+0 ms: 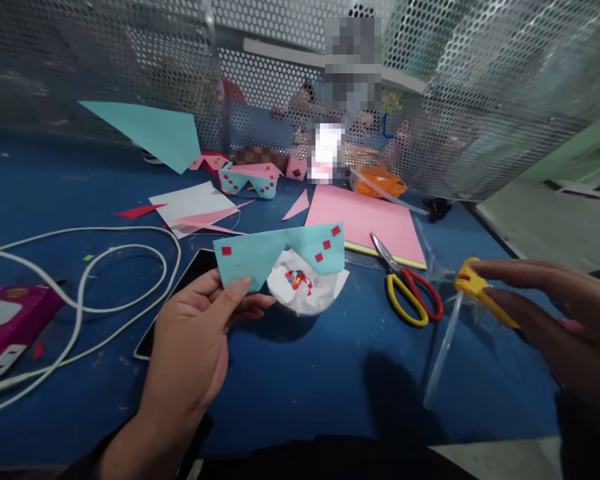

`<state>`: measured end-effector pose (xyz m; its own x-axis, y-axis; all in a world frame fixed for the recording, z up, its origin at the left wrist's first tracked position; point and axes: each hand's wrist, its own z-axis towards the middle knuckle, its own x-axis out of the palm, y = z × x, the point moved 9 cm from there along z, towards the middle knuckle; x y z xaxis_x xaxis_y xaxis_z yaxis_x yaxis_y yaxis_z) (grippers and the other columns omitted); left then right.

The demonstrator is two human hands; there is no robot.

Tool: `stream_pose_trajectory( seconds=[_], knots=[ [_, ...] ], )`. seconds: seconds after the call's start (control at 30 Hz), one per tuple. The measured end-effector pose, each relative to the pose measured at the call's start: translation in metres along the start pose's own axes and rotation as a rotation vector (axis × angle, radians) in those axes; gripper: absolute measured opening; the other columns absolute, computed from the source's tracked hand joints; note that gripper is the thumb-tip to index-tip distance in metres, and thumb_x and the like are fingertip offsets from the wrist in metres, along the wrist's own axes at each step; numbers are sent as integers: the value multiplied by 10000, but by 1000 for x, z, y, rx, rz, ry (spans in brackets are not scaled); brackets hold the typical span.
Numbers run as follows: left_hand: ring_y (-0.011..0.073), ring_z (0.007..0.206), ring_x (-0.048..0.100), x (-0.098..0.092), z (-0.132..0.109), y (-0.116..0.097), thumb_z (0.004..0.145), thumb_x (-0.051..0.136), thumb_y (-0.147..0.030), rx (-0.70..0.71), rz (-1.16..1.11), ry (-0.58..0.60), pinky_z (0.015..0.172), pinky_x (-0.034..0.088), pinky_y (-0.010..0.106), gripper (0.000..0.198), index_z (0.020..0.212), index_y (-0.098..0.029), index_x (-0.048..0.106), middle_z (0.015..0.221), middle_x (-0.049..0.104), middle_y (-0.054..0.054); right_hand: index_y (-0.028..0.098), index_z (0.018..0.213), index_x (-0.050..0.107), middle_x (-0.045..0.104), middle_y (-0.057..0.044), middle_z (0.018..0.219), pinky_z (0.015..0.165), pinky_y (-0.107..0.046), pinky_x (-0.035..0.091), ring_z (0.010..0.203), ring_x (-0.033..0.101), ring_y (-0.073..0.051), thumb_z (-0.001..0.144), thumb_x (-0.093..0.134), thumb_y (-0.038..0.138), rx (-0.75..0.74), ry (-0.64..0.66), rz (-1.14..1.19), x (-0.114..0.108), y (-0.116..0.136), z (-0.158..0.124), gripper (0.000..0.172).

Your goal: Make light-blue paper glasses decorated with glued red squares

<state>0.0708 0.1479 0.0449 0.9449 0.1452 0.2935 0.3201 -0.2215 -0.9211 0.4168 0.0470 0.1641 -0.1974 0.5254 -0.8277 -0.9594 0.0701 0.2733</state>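
Scissors [396, 271], pink paper [363, 213] and perforated panels [480, 120] suggest a craft workspace.

Pass: between bowl [320, 305] and scissors [397, 269] | held teal paper [303, 241] blocks bowl's far rim | left: cable [81, 290]

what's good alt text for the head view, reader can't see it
The left hand holds a light blue paper mask with red squares near a white dish of paper bits; the right hand holds a yellow tool with a clear stick. Scissors lie on the blue table.
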Motion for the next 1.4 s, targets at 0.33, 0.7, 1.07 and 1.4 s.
stream_pose_trajectory(
  seconds=[0.33, 0.7, 1.07, 1.4],
  knots=[
    [93, 599, 687, -18, 4, -5, 729, 813, -196, 73, -109, -150, 591, 565, 181, 95, 773, -207, 730, 812, 758, -45, 183, 1000, 745, 755, -76, 954, 725, -291, 489, 854, 691, -188, 965, 510, 169, -687, 570, 193, 147, 164, 26, 238],
    [103, 603, 694, -25, 5, -5, 756, 796, -216, 51, -128, -203, 569, 574, 148, 55, 784, -203, 750, 750, 740, -29, 156, 898, 771, 741, -85, 795, 570, -319, 272, 621, 561, -161, 894, 559, 126, -677, 725, -101, 217, 176, 29, 215],
    [110, 583, 692, -21, 5, -2, 723, 823, -219, 49, -153, -178, 579, 588, 177, 99, 782, -204, 745, 763, 748, -31, 144, 859, 736, 701, -89, 854, 624, -328, 319, 729, 570, -181, 871, 495, 140, -676, 714, -37, 219, 177, 24, 241],
    [92, 587, 685, -20, 3, -2, 751, 797, -203, 44, -162, -151, 588, 581, 171, 91, 830, -208, 752, 804, 754, -36, 145, 856, 703, 693, -100, 870, 647, -344, 330, 748, 552, -193, 829, 492, 132, -630, 677, 51, 213, 176, 28, 213]
  ],
)
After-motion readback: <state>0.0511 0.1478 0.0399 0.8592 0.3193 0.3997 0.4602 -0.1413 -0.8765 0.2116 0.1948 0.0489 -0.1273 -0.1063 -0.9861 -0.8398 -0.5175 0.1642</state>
